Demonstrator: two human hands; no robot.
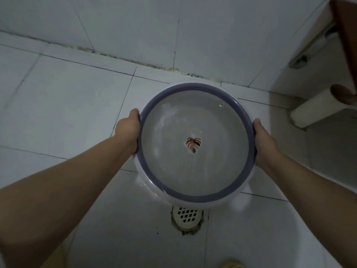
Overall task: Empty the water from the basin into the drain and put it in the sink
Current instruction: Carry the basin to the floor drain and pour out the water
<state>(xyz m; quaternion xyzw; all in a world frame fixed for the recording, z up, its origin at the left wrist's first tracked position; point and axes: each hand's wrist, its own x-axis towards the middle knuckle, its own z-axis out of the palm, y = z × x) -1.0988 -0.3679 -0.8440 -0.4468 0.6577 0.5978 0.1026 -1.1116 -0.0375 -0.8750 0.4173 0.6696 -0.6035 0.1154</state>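
A round white basin (196,194) with a purple rim is held above the tiled floor, with water in it and a small red leaf mark at its bottom. My left hand (128,128) grips the rim on its left side. On the opposite side my right hand (263,141) grips the rim. A white grated floor drain (187,216) lies just below the basin's near edge, partly hidden by it. A little water shines on the tile to the left of the drain.
A white tiled wall (135,26) rises behind the basin, with dirty grout at its foot. A white fixture base (313,111) and a brown wooden edge (345,35) stand at the right. A yellowish object (230,264) shows at the bottom edge.
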